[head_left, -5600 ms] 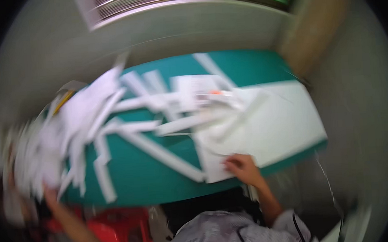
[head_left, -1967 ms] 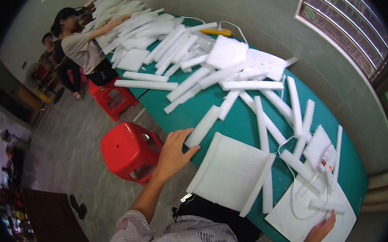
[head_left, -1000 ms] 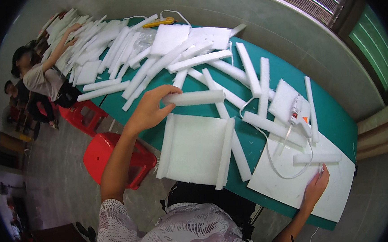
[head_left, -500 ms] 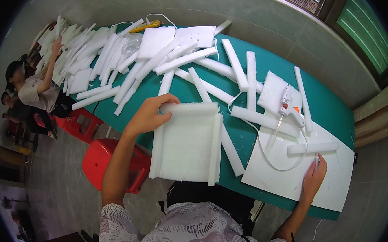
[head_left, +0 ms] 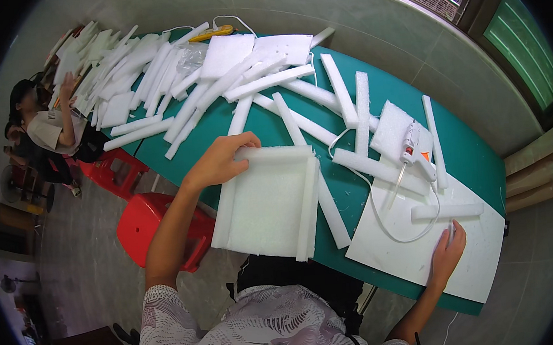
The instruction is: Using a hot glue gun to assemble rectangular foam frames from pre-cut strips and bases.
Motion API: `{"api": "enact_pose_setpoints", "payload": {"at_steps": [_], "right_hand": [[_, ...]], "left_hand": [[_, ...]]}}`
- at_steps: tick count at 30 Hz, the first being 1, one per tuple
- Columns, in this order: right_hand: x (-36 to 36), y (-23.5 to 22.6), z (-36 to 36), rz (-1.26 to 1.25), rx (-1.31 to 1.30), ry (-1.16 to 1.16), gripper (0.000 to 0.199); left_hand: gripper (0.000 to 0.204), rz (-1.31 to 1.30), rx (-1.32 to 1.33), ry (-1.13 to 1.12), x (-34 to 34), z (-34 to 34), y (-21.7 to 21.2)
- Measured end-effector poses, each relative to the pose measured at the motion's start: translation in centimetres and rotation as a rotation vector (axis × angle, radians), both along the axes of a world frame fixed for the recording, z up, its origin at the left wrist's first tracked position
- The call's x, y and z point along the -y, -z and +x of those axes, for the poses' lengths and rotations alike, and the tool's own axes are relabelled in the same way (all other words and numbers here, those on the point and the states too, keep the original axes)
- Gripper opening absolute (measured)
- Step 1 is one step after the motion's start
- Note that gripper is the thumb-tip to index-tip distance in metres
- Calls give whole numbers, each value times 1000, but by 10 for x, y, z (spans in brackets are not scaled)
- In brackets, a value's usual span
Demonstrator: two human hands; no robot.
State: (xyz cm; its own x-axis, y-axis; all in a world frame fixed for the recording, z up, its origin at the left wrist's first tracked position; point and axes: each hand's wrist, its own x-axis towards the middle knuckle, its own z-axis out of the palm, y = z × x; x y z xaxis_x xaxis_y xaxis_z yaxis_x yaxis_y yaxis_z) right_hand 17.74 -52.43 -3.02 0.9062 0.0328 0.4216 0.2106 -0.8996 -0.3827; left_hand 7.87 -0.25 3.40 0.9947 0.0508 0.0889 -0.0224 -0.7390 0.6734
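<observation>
We see a long green table (head_left: pixel 474 158) against a tiled grey wall (head_left: pixel 368 18) beneath louvred windows (head_left: pixel 524 46), red plastic stools (head_left: pixel 155 226) on the grey concrete floor (head_left: pixel 84 263), in daylight.

Even, soft daylight; sharp at centre. Fisheye bends the table (head_left: pixel 474 158) edge; black vignette rings the frame, darkest at 8 o'clock.

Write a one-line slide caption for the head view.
Left hand presses a foam strip onto a foam tray; right hand rests on white board.
</observation>
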Motion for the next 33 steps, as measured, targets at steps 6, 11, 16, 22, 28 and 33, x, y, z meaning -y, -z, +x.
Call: {"api": "enact_pose_setpoints", "payload": {"at_steps": [6, 11, 16, 22, 28, 33], "right_hand": [[-2, -2, 0, 0, -3, 5, 29], [-1, -1, -1, -8, -6, -2, 30], [4, 2, -1, 4, 9, -8, 30], [-15, -22, -9, 25, 213, 18, 23], [-138, -74, -40, 419, 11, -496, 30], [-233, -74, -37, 396, -323, -824, 54]], "left_hand": [[30, -56, -132, -9, 2, -1, -14], [34, -265, -192, 24, -18, 10, 4], [27, -184, -311, 131, -26, 20, 0], [29, -199, -352, 193, -28, 20, 1], [35, -235, -439, 219, -27, 25, -2], [39, -216, -418, 268, -29, 23, 0]]}}
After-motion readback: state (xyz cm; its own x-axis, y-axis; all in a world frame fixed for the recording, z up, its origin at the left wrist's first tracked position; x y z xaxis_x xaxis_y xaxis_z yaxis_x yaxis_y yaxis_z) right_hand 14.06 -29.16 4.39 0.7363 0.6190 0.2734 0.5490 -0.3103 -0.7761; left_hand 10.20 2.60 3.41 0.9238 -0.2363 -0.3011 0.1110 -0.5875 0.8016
